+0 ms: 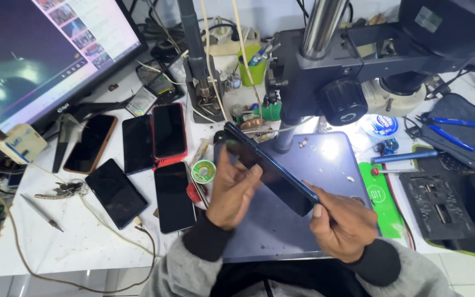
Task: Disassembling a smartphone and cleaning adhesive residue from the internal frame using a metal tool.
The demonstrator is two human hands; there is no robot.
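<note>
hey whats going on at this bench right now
A person at a cluttered workbench holds a dark phone in both hands, tilted above a blue mat. The left hand grips its upper part and the right hand holds the lower end. A microscope stands over the mat. To the left, five more phones lie flat on the white table beside a monitor. Blue-handled tools lie to the right.

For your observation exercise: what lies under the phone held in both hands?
Under the phone lies a blue-grey mat with small specks. The left hand, right hand and phone cover part of it.
</note>
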